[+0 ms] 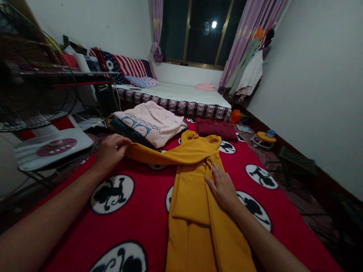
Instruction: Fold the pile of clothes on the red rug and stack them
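Note:
A long mustard-yellow dress (191, 198) lies on the red blanket (150, 230), its gathered collar end pointing away from me. One of its sleeves (159, 156) stretches out to the left across the top. The cuff end of that sleeve is pinched in the fingers of my left hand (112, 151), slightly above the blanket. My right hand (224, 187) rests flat on the dress's right side near the shoulder, fingers extended. Under my right forearm, the other long yellow strip, seemingly the second sleeve, runs down toward me.
Beyond the dress lie a folded pale pink shirt (154, 119) on dark clothing and a folded maroon garment (217, 129). A fan (36, 75) and a white plastic chair (53, 149) stand at left. At right are a yellow stool (264, 137) and a dark folding stool (296, 160).

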Action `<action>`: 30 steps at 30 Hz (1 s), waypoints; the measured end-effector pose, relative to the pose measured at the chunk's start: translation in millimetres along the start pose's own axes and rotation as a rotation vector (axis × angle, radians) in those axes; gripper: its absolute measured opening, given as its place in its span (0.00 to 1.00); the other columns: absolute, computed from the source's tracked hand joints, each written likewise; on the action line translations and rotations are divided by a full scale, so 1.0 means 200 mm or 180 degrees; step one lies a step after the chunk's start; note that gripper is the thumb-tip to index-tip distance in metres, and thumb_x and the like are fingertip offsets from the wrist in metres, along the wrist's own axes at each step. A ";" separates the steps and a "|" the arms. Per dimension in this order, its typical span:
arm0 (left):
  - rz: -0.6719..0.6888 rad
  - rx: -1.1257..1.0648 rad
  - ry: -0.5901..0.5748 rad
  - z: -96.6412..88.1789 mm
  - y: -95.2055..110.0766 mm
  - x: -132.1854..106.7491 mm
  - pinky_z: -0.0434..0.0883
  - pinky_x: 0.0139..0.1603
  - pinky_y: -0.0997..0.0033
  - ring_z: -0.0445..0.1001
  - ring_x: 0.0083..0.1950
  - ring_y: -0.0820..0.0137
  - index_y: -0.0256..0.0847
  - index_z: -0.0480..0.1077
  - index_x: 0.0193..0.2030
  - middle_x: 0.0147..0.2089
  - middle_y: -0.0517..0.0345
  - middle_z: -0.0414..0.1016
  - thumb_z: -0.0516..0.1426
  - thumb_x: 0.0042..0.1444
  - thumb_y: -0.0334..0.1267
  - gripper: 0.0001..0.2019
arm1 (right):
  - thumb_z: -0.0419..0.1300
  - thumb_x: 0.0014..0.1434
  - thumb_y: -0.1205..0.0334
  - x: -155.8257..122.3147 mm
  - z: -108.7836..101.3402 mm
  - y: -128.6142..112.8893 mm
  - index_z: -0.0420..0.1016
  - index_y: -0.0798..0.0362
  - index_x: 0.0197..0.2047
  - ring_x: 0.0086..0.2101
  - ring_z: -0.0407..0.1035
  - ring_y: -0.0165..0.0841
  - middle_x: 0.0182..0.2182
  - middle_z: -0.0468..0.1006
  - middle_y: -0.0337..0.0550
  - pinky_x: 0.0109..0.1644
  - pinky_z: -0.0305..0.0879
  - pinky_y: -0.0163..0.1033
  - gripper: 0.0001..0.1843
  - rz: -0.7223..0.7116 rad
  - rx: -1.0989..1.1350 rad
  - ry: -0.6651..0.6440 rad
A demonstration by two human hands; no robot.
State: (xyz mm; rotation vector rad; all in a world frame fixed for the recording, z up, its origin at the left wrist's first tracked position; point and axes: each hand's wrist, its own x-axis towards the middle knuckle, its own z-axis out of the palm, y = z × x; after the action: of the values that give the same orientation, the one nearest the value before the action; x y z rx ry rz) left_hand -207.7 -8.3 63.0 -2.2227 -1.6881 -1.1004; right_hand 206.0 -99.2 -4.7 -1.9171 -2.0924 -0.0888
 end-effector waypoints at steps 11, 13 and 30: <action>-0.0007 0.0315 -0.1084 0.08 0.14 -0.04 0.68 0.49 0.62 0.74 0.46 0.60 0.42 0.73 0.53 0.47 0.53 0.78 0.52 0.57 0.48 0.21 | 0.46 0.66 0.51 -0.01 0.01 0.01 0.55 0.53 0.68 0.64 0.53 0.43 0.64 0.61 0.55 0.62 0.54 0.59 0.30 -0.0120 0.0155 0.0280; 0.0360 0.0570 -0.1409 0.07 0.18 -0.04 0.65 0.53 0.58 0.72 0.51 0.57 0.44 0.68 0.59 0.52 0.51 0.75 0.55 0.54 0.53 0.27 | 0.46 0.66 0.51 -0.01 0.02 0.02 0.56 0.53 0.67 0.64 0.53 0.43 0.64 0.61 0.55 0.62 0.55 0.59 0.29 -0.0128 0.0165 0.0269; 0.1400 0.0492 -0.2213 -0.10 0.55 -0.15 0.64 0.37 0.67 0.74 0.38 0.62 0.44 0.76 0.38 0.36 0.52 0.76 0.58 0.54 0.46 0.10 | 0.44 0.66 0.49 -0.01 0.02 0.04 0.58 0.56 0.65 0.63 0.55 0.45 0.64 0.61 0.56 0.61 0.56 0.57 0.29 -0.0155 0.0183 0.0262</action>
State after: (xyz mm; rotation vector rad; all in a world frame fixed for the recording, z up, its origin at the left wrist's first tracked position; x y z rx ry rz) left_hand -123.7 -80.9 93.5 -2.8534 -1.2695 -0.0863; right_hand 212.5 -99.5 -9.5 -1.7990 -2.0653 -0.1150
